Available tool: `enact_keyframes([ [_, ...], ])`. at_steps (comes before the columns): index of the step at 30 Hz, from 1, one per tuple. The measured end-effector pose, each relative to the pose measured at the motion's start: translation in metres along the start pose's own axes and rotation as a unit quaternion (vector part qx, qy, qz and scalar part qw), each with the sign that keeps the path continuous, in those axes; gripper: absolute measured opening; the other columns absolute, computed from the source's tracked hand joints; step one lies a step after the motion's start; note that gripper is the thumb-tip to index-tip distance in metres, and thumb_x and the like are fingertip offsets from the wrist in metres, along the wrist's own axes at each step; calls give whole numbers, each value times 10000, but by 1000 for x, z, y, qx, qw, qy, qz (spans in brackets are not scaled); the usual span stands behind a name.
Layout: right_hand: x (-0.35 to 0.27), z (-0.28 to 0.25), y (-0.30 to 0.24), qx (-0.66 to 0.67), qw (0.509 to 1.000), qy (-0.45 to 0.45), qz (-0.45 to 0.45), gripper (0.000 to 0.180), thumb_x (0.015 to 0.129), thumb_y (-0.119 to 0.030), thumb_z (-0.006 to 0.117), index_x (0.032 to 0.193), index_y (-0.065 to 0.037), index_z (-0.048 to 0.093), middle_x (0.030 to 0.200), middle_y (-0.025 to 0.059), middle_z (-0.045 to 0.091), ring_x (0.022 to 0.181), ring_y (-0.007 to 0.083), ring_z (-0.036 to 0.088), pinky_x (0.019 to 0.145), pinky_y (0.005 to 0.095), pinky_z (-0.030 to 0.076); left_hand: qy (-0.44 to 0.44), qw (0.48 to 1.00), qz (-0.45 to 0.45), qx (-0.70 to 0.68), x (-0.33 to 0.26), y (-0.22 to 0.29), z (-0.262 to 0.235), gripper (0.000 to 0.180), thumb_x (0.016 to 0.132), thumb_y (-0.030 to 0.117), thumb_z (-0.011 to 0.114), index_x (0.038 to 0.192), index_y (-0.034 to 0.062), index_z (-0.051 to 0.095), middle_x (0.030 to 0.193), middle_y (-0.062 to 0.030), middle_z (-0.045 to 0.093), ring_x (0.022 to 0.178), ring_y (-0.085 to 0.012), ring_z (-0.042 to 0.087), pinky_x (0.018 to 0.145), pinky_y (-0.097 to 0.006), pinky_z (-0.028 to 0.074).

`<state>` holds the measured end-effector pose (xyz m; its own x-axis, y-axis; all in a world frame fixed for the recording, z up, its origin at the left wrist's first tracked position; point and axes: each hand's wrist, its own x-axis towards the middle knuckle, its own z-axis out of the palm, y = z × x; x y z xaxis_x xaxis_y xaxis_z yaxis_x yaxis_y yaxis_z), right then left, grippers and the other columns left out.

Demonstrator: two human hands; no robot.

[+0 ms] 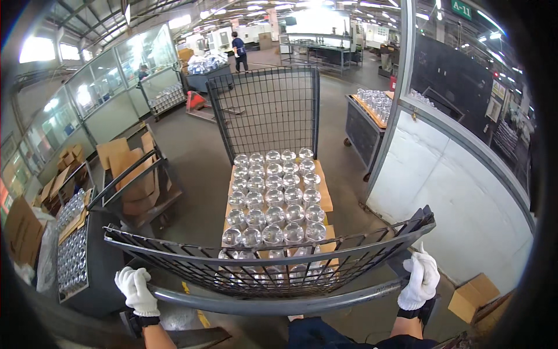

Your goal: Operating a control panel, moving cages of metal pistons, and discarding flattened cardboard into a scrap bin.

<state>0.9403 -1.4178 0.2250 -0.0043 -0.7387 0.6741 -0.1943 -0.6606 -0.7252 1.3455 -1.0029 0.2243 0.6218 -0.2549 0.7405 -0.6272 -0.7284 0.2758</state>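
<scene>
Currently two gloved hands [138, 291] [419, 278] on one cart handle [273, 305].

Exposure: bright, daylight mixed with artificial light. Overhead, rows of ceiling lamps [256, 8] burn white; at upper left, windows [36, 51] are blown out, and a white glare at top centre washes over the bright rear panel [318, 28]. Glazed partition [84, 96] carries hot reflections. Shiny cylindrical pieces [274, 198] show many small highlights; both white-gloved hands [135, 292] read very pale. Grey floor [195, 136] is duller, darkening at lower left beside the dark bin [102, 256]. Fisheye distortion strong: push bar [279, 304] and door frame [474, 152] bow. Black vignette fills the corners, bluish fringing at upper left. Foreground fairly crisp; far background soft, fine detail lost.
</scene>
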Motion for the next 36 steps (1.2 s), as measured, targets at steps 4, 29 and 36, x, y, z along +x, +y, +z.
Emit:
enact_keyframes([
  [4, -2, 32, -10, -21, 1000, 13, 1, 82, 757, 64, 582, 730, 62, 660, 829, 173, 688, 871, 294, 663, 1026, 503, 477, -6, 1000, 15, -8, 31, -29, 25, 193, 936, 160, 496, 814, 100, 633, 764, 21, 586, 932, -217, 582, 1129, -479, 278],
  [29, 220, 293, 155, -61, 998, -10, -8, 181, 830, -87, 728, 666, -19, 695, 678, 97, 671, 708, 249, 645, 1004, 469, 487, -91, 963, 182, 175, 270, 43, 320, 141, 845, 199, 560, 903, 200, 689, 746, -28, 654, 823, -273, 631, 872, -476, 407],
  [36, 275, 392, 141, -302, 897, -164, -279, 337, 847, -328, 734, 602, -105, 679, 571, 85, 618, 578, 285, 609, 813, 454, 502, -134, 956, 168, 201, 348, 66, 417, 201, 909, 263, 503, 938, 211, 695, 827, -52, 702, 869, -287, 658, 875, -475, 398],
])
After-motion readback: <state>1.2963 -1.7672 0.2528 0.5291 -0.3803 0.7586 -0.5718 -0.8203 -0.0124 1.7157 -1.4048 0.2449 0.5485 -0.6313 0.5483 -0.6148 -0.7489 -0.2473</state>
